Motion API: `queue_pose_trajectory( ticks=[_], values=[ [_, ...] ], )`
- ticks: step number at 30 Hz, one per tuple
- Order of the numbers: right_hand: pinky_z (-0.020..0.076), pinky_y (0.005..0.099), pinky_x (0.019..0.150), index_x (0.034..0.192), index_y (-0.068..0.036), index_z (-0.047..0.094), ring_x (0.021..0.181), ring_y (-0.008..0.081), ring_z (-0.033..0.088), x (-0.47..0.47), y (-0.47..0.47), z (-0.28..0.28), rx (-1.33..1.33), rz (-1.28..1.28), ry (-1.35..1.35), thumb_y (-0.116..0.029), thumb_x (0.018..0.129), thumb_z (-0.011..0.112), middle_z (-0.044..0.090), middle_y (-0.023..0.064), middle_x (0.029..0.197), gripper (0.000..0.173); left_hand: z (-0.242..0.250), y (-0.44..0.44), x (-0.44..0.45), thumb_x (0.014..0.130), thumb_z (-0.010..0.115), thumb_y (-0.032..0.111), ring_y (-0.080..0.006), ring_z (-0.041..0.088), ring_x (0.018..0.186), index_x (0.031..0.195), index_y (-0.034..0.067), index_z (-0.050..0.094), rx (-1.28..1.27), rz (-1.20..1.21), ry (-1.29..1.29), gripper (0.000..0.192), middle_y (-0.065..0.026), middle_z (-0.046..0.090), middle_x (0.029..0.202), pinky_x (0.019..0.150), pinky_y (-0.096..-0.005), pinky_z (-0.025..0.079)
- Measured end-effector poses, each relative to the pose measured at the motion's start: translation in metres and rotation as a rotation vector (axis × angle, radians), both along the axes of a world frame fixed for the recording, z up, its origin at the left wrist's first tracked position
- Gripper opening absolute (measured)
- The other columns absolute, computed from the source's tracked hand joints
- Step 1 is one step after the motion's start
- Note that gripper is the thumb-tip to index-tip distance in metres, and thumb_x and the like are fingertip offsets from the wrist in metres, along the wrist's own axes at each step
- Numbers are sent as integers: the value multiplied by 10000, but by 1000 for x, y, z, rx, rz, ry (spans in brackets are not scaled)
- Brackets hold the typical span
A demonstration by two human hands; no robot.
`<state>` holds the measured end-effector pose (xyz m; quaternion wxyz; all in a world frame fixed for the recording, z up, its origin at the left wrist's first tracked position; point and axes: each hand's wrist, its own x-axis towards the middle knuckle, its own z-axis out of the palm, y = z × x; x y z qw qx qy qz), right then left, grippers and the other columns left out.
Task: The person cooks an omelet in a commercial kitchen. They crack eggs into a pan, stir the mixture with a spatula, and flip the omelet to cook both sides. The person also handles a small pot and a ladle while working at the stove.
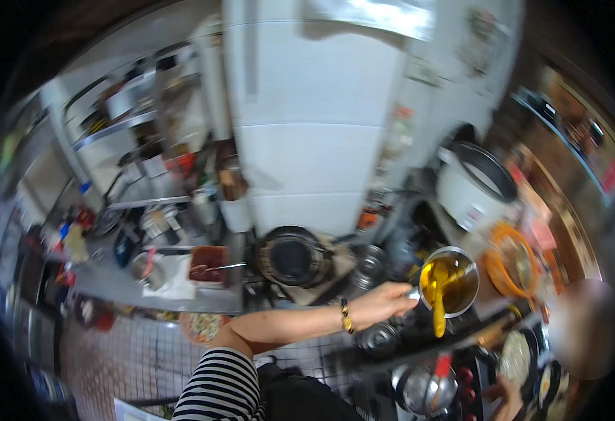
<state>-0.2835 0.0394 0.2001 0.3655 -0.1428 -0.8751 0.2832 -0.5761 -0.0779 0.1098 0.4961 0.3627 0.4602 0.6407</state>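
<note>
My left arm, in a striped sleeve, reaches across to the right. My left hand (389,302), with a bracelet at its wrist, grips the handle of a metal saucepan (462,301). Inside is a yellow liquid that looks like oil. A yellow utensil (439,318) rests in the saucepan, one end hanging over the near rim. Metal rings or burners (378,337) lie beneath and beside my forearm. My right hand is out of view. Another hand (507,392), apparently another person's, is beside a dark pan holding a pale, flat food (515,358).
A second metal pot (428,392) with a red-handled utensil stands at lower right. An orange basket (532,271) and a large white cooker (457,197) stand beyond the saucepan. A black frying pan (291,258) sits centre. On the left counter is a red sauce tray (207,263). Someone's blurred head (583,329) is at right.
</note>
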Motion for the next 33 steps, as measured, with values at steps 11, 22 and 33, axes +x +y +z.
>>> queue_pose_trajectory(
  ticks=[11, 22, 33],
  values=[
    [469, 296, 600, 982, 0, 602, 671, 149, 586, -226, -202, -142, -656, 380, -525, -200, 917, 427, 625, 72, 760, 273, -113, -381, -73, 906, 511, 215, -45, 412, 694, 1026, 13, 546, -270, 922, 101, 238, 41, 490, 761, 594, -212, 377],
    [484, 397, 618, 938, -56, 625, 715, 332, 599, -279, -252, -190, -27, 610, -582, -302, 827, 563, 629, 160, 785, 278, -353, -534, -68, 866, 530, 158, -129, 542, 804, 1075, 13, 505, -197, 1544, -167, 256, -62, 574, 912, 658, -241, 463],
    [461, 422, 697, 960, -43, 592, 827, 336, 574, -199, -216, -230, -256, 321, -787, -353, 883, 477, 613, 173, 834, 340, -388, -346, -146, 827, 552, 235, -149, 441, 555, 764, 12, 522, -598, 1251, 435, 233, -36, 454, 624, 494, -290, 372]
  ],
)
